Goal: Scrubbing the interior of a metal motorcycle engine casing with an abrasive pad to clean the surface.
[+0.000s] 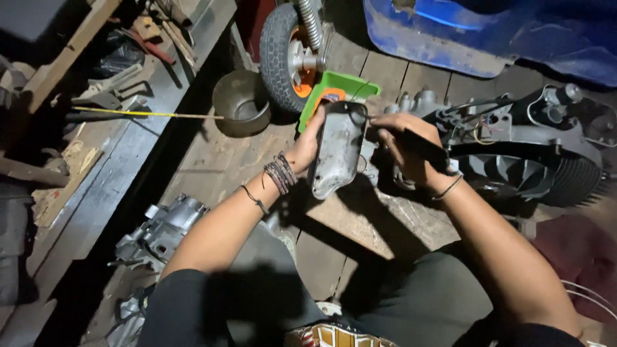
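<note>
**Grey metal cover gripped over a stripped engine on plank floor**

Dark trousers and knees right at the bottom edge, crouched low over worn wooden planks (212, 160). Off to the lower left, just beside the knee, a lump of grey cast engine casing (157, 234) lying on the boards.

Moving up: left hand (307, 144), corded bracelets round the wrist, fingers closed round the left edge of a dull grey metal cover (337, 151), held upright-ish and tilted slightly, bottom end pointing down at the floor. Firm hold, thumb side tucked behind, so can't see exactly how far round it wraps. Right hand (402, 151) curled tight round a black tool handle (421, 146), tip touching the cover's upper right edge. Thin bangle on that wrist too.

Just beyond the hands, a scooter engine block (514, 148) on its side, black finned fan and ribbed cylinder to the right, loose wires on top. Touching or nearly touching the cover from behind, can't tell which.

Further back: green plastic piece (340, 87), small tyred wheel with orange hub (286, 58), round metal bowl (241, 99) left of it. Blue bodywork panel (488, 32) top right. Along the left, cluttered wooden shelf (96, 148) with scrap timber and tools, mostly in shadow.
</note>
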